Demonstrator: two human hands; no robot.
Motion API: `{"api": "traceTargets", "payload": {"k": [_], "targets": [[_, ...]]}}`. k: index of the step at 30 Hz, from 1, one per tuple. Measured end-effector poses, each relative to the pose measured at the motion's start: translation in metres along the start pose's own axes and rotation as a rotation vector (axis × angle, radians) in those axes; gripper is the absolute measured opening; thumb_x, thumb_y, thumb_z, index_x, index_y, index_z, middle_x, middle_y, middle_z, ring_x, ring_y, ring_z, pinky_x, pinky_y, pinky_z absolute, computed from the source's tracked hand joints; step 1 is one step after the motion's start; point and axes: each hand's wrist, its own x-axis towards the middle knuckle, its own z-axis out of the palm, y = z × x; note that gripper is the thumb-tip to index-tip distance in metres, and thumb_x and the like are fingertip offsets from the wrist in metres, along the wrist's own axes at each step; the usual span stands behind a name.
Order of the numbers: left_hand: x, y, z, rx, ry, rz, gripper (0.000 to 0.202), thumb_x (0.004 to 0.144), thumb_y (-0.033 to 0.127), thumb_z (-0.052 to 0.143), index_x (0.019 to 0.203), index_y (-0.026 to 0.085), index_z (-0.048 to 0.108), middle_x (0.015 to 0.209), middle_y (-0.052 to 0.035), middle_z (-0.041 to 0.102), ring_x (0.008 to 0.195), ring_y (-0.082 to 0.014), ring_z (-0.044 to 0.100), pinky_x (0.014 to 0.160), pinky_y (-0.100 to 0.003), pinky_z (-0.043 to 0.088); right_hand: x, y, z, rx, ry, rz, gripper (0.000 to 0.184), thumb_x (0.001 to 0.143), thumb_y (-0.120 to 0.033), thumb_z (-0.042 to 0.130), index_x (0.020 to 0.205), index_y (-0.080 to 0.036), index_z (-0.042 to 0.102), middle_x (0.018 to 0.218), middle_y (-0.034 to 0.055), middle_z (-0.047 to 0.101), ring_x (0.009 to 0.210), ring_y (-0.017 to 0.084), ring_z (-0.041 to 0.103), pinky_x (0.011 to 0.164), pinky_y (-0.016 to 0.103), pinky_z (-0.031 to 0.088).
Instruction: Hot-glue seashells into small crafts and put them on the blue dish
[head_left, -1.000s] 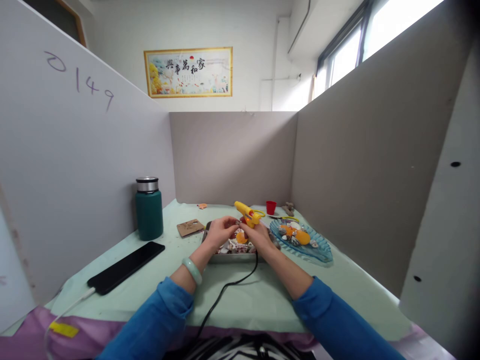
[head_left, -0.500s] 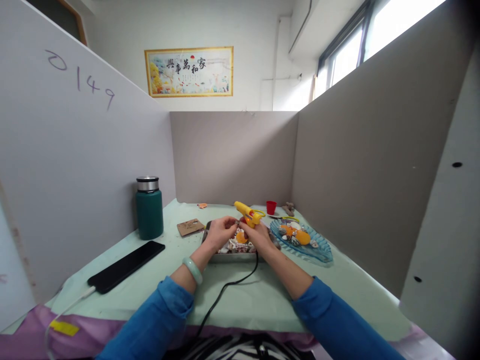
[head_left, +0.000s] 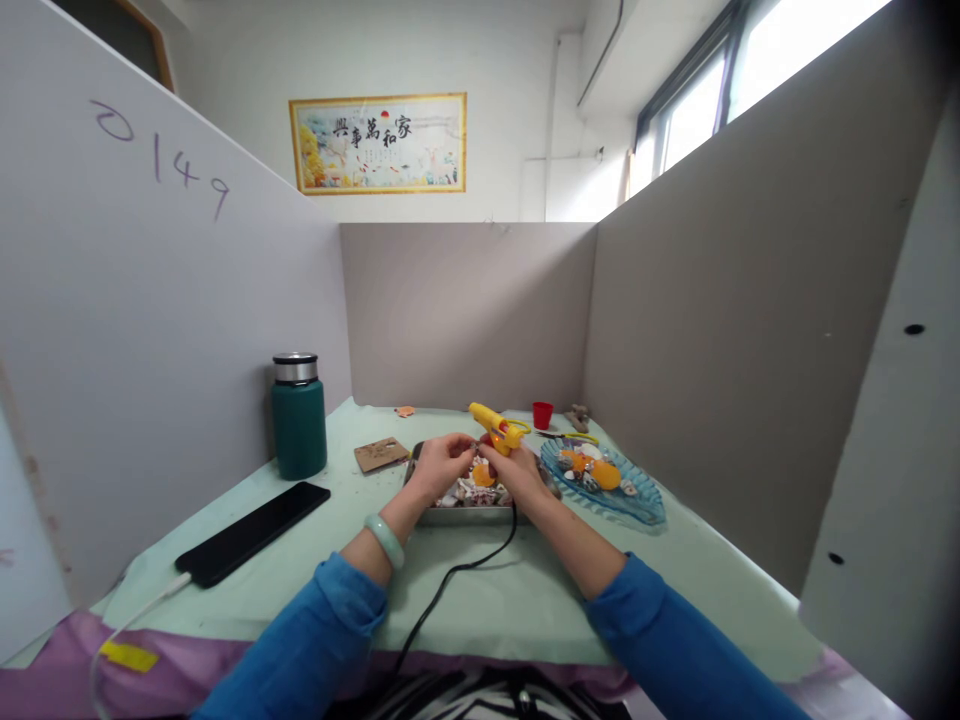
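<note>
A yellow hot glue gun (head_left: 498, 428) sits in my right hand (head_left: 513, 468), its black cord (head_left: 454, 570) running down from under the hand. My left hand (head_left: 444, 464) is closed in a pinch, its fingertips meeting those of my right hand. A small dark bit shows between the fingertips, too small to name. Both hands hover over a metal tray (head_left: 476, 516) holding many small shells (head_left: 487, 496) and an orange shell (head_left: 483, 475). My wrists and palms hide parts of the tray.
Right of the tray stands a blue glass dish (head_left: 645, 508) with orange shells. Behind are a red cup (head_left: 542, 415), yellow-handled scissors (head_left: 577, 437) and driftwood-like pieces (head_left: 577, 417). Leftward lie brown cardboard (head_left: 381, 456), a phone (head_left: 253, 533) and a green bottle (head_left: 298, 425). Partitions enclose three sides.
</note>
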Motion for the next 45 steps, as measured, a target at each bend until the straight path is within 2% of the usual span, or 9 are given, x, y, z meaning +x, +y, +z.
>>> {"api": "traceTargets", "payload": {"k": [6, 14, 22, 29, 34, 40, 45], "targets": [[0.002, 0.001, -0.002, -0.219, -0.051, -0.084, 0.032, 0.073, 0.042, 0.061, 0.084, 0.011, 0.065, 0.054, -0.0001, 0.057, 0.046, -0.0113, 0.054, 0.047, -0.022, 0.043, -0.001, -0.004, 0.001, 0.079, 0.059, 0.048, 0.027, 0.070, -0.041, 0.060, 0.084, -0.018, 0.063, 0.051, -0.0033, 0.051, 0.047, 0.012, 0.049, 0.048, 0.023, 0.040], [0.004, -0.003, -0.005, -0.357, 0.004, -0.168, 0.035, 0.068, 0.046, 0.068, 0.077, 0.012, 0.062, 0.056, 0.0004, 0.057, 0.045, -0.0094, 0.052, 0.045, -0.021, 0.041, 0.002, 0.003, 0.001, 0.085, 0.080, 0.027, 0.027, 0.069, -0.040, 0.061, 0.083, -0.017, 0.064, 0.052, -0.0023, 0.053, 0.047, 0.012, 0.050, 0.049, 0.023, 0.041], [0.005, -0.008, -0.004, -0.372, 0.001, -0.217, 0.037, 0.066, 0.049, 0.069, 0.071, 0.013, 0.059, 0.050, 0.0010, 0.055, 0.042, -0.0098, 0.051, 0.045, -0.022, 0.041, -0.001, -0.005, 0.000, 0.075, 0.058, 0.047, 0.029, 0.068, -0.037, 0.062, 0.088, -0.017, 0.063, 0.054, -0.0028, 0.055, 0.048, 0.012, 0.050, 0.050, 0.023, 0.041], [0.005, -0.011, -0.003, -0.313, 0.025, -0.250, 0.040, 0.065, 0.052, 0.069, 0.067, 0.014, 0.057, 0.050, 0.0006, 0.055, 0.041, -0.0089, 0.049, 0.044, -0.021, 0.041, -0.004, -0.009, -0.001, 0.093, 0.007, 0.019, 0.031, 0.071, -0.043, 0.059, 0.087, -0.017, 0.061, 0.052, -0.0039, 0.051, 0.049, 0.011, 0.048, 0.050, 0.023, 0.040], [0.007, -0.015, -0.002, -0.281, 0.026, -0.250, 0.042, 0.065, 0.054, 0.068, 0.067, 0.015, 0.056, 0.050, 0.0010, 0.055, 0.040, -0.0088, 0.049, 0.042, -0.021, 0.040, -0.006, -0.017, 0.000, 0.094, 0.022, 0.033, 0.031, 0.066, -0.040, 0.063, 0.087, -0.016, 0.061, 0.053, -0.0039, 0.052, 0.051, 0.012, 0.049, 0.050, 0.023, 0.039], [0.006, -0.016, -0.002, -0.232, 0.034, -0.236, 0.044, 0.066, 0.057, 0.066, 0.065, 0.014, 0.055, 0.050, 0.0010, 0.055, 0.038, -0.0082, 0.048, 0.039, -0.019, 0.035, -0.009, -0.023, 0.000, 0.100, 0.054, 0.048, 0.032, 0.064, -0.039, 0.064, 0.086, -0.016, 0.061, 0.063, -0.0005, 0.060, 0.055, 0.013, 0.053, 0.053, 0.025, 0.041], [0.006, -0.011, -0.002, -0.231, 0.024, -0.256, 0.045, 0.065, 0.057, 0.066, 0.064, 0.015, 0.053, 0.052, 0.0018, 0.054, 0.037, -0.0075, 0.047, 0.038, -0.020, 0.034, -0.008, -0.020, 0.001, 0.126, 0.019, 0.033, 0.032, 0.065, -0.038, 0.064, 0.089, -0.016, 0.061, 0.069, 0.0002, 0.061, 0.055, 0.012, 0.052, 0.053, 0.024, 0.042]]}}
